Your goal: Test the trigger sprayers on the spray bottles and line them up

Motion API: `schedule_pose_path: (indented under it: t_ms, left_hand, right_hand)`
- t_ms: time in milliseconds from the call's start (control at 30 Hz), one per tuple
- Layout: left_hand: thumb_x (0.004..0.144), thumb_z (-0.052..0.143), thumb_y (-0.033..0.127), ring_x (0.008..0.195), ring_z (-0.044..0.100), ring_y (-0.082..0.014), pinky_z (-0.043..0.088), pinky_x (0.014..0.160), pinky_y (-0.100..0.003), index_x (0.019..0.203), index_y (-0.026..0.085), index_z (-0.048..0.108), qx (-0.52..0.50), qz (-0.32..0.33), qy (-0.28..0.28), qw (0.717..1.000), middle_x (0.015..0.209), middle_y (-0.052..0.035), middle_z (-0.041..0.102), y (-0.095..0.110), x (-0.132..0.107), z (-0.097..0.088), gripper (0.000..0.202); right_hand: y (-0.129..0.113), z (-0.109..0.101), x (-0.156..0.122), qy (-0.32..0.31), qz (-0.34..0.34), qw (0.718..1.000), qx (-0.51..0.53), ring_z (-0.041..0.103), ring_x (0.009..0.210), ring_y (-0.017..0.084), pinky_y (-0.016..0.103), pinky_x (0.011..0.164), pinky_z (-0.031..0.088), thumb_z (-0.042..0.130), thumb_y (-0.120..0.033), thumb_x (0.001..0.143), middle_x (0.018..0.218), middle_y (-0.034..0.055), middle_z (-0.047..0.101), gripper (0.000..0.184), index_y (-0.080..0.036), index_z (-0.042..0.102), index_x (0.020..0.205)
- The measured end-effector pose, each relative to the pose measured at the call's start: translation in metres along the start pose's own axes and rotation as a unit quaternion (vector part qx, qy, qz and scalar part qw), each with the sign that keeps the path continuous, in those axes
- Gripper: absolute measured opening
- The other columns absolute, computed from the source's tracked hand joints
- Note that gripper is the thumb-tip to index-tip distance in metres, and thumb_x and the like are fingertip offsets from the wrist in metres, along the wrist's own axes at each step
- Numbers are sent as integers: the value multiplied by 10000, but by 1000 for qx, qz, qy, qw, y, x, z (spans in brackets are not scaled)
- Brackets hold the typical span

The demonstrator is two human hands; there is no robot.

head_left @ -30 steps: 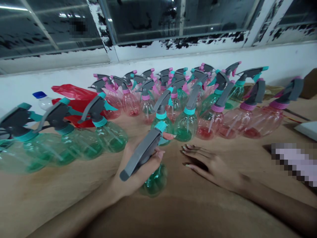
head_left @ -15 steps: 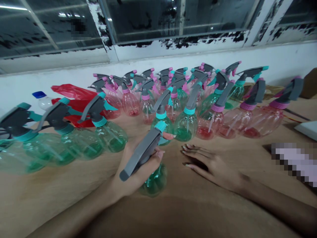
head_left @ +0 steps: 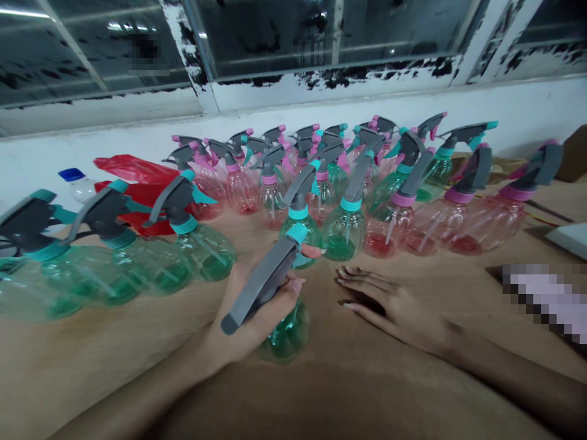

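Note:
My left hand [head_left: 250,311] is wrapped round the neck of a green spray bottle [head_left: 285,335] with a grey trigger head [head_left: 261,281]; the bottle stands on the brown table [head_left: 358,391] in front of me. Just to its right, my right hand [head_left: 389,302] lies flat on the table with the fingers stretched out and nothing in it. Both hands sit just in front of a crowd of upright spray bottles.
Several green bottles [head_left: 202,244] stand in a row at the left, several pink ones [head_left: 458,226] and green ones fill the back and right. Red plastic bags [head_left: 132,177] and a blue-capped white bottle [head_left: 77,183] lie by the white wall [head_left: 275,116]. A blurred patch [head_left: 545,299] is at the right.

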State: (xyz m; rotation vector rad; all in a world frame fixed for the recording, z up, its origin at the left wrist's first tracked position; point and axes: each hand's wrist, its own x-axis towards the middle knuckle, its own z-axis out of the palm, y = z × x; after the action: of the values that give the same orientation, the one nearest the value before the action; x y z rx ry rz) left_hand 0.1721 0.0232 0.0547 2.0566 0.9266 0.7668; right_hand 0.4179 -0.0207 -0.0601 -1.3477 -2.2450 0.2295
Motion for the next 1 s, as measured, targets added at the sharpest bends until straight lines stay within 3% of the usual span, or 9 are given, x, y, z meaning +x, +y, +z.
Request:
schedule_pose_path:
  t_ms: [167,400,600,767,867,1000]
  left_hand:
    - [839,457,275,473,488,-149,417,479,-279,977,276,663,2,6,7,1000,559,27,541,3,1,0,248]
    - [847,473,290,544,525,-155,454,560,-292,965,265,655,-1,-1,6,1000,624,16,571,-4,0,0,217]
    - [834,495,250,762,622,-192,504,766,-338,852,232,642,-45,-16,13,999,808,-9,665,-11,-9,-4,149]
    - [734,525,200,709,624,-203,529,716,-370,774,234,612,-46,-2,11,999,759,-11,670,-8,-6,-6,101]
    - [780,513,275,732,623,-206,514,745,-373,787,236,629,-41,-27,30,998,751,-13,669,-7,-2,-3,122]
    - [843,481,319,613,581,-166,476,619,-296,776,245,654,-6,-29,37,999,635,17,604,-7,0,0,199]
  right_hand:
    - [0,0,0,10,-3,1000,9,464,1250,235,463,1030,412,499,-355,901,1321,58,549,423,-239,477,1308]
    - [2,1,-1,6,-3,1000,6,446,1264,232,461,1034,412,495,-352,904,1334,51,537,422,-241,468,1310]
    - [1,0,0,4,0,1000,4,457,1255,237,460,1037,407,492,-354,903,1332,56,539,433,-241,462,1319]
    - [1,1,0,12,-1,1000,12,467,1247,240,464,1023,422,505,-355,897,1326,52,545,442,-252,458,1325]
    - [0,1,0,11,1,1000,8,464,1249,235,463,1028,417,495,-350,905,1324,53,547,429,-247,459,1320]
    - [0,0,0,5,2,1000,-1,450,1262,225,450,1041,406,486,-361,910,1340,53,532,427,-233,460,1316]
